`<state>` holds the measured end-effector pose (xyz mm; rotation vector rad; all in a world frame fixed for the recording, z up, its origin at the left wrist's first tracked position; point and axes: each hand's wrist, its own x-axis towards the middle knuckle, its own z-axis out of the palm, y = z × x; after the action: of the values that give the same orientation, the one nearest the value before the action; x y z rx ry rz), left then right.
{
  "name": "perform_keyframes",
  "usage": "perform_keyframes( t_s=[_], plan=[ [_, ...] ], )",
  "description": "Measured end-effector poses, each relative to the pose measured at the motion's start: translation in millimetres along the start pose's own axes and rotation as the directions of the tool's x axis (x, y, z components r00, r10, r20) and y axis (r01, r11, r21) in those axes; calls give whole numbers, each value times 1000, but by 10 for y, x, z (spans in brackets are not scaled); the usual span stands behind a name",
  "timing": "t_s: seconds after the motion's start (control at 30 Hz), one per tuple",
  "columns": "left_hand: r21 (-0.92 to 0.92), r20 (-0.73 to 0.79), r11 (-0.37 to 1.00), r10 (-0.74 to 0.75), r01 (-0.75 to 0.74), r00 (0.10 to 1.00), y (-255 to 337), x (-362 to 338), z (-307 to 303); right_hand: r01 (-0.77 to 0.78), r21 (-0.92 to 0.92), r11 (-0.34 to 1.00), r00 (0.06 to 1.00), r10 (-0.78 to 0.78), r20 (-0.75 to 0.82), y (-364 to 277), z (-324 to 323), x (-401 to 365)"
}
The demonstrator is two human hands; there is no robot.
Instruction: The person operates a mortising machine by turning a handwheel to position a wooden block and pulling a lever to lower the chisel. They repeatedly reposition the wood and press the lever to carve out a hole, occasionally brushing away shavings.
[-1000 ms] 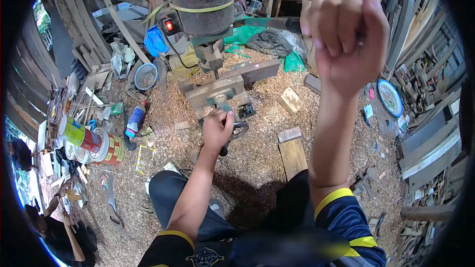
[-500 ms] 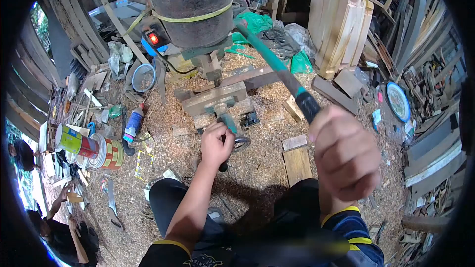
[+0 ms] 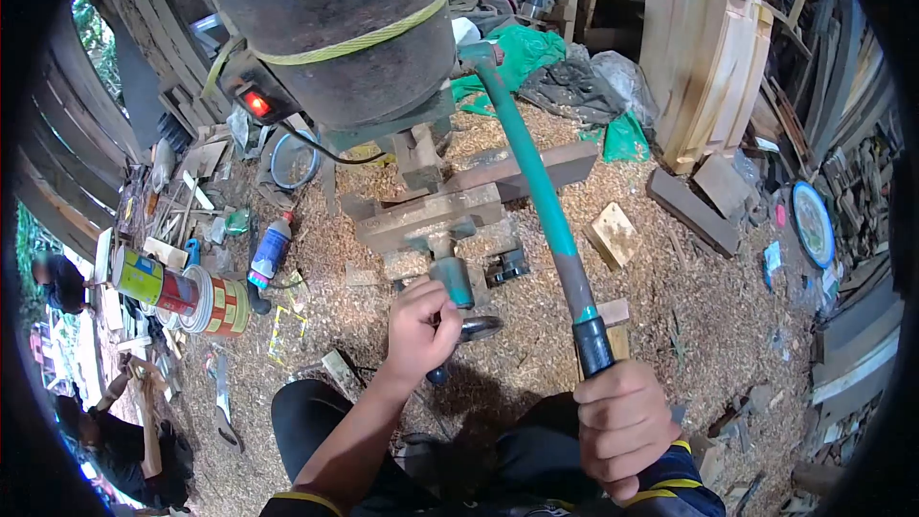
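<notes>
My right hand (image 3: 627, 426) is wrapped round the black grip of a hammer with a long green handle (image 3: 536, 172). Its head reaches away, appearing beside the large dark drum-shaped body (image 3: 335, 48) with a yellow strap. My left hand (image 3: 421, 325) has its fingers curled over a lever handle, whose black knob (image 3: 437, 375) pokes out below it. Just beyond these fingers is a green metal cylinder (image 3: 452, 280) of a vise-like fixture, with a dark round handwheel (image 3: 481, 327) beside it. A wooden block (image 3: 431, 217) sits across the fixture's far end.
Wood shavings cover the floor (image 3: 354, 335). A blue bottle (image 3: 271, 249), paint buckets (image 3: 215, 302) and a saw-like blade (image 3: 224, 402) lie left. Shaped wood pieces (image 3: 713, 67) stand back right. A person (image 3: 124, 440) holding wood is at lower left. A lit red switch (image 3: 257, 103) glows.
My right hand has come down and inward with the hammer, looking farther from the camera. My left hand stays on the lever handle. The view has shifted slightly.
</notes>
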<state>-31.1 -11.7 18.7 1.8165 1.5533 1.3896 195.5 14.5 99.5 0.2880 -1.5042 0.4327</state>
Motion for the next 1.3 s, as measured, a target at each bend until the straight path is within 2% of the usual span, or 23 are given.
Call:
perform_keyframes(
  t_s=[0.07,0.1,0.13,0.17,0.23,0.27,0.4,0.57,0.87,0.97,1.0,1.07,1.13,1.2,1.27,1.3],
  plan=[
    [36,39,999,16,-17,999,-38,-3,-36,9,26,1000,999,-10,40,-50,-183,-321],
    [15,46,1000,13,-14,999,-42,-9,-35,-175,-11,984,948,172,269,-159,-355,-522],
    [-2,49,1000,15,-15,999,-53,-12,-45,-333,-88,939,815,333,474,-193,-428,-691],
    [-23,52,1000,15,-14,999,-75,-16,-46,-317,-81,945,821,316,475,-123,-394,-829],
    [-25,41,999,28,-27,999,-100,-31,-35,-218,-215,952,878,288,382,-19,-323,-1018],
    [-33,40,999,30,-29,999,-99,-30,-42,-214,-212,953,880,283,382,-25,-325,-1039],
    [14,45,999,32,-33,998,-113,-43,-54,-170,-226,959,866,255,431,4,-356,-1017],
    [-16,26,1000,24,-24,999,-70,-49,-22,-95,-229,969,862,195,468,48,-354,-963],
    [-10,-40,1000,29,-30,999,-118,-121,-12,-81,-330,941,800,259,542,-65,-277,-591],
    [0,-34,999,42,-42,999,-147,-149,-18,-106,-331,938,869,249,428,-192,-184,-269],
    [25,-32,999,46,-45,998,-156,-163,-11,-100,-336,936,867,248,433,-235,-148,-109],
    [19,-63,998,66,-65,996,-85,-159,-5,-199,-238,950,934,258,248,-299,-89,270],
    [51,-99,997,57,-52,993,-88,-194,20,-170,-132,977,963,194,190,-269,-52,640],
    [63,-98,998,35,-29,995,-78,-211,42,-220,-120,968,961,237,146,-244,-21,961],
    [163,-120,985,69,-49,990,-47,-231,30,-304,-85,949,940,313,133,-208,20,1333],
    [156,-89,988,15,0,996,-29,-264,18,-359,-38,932,924,361,125,-153,9,1477]
  ],
)
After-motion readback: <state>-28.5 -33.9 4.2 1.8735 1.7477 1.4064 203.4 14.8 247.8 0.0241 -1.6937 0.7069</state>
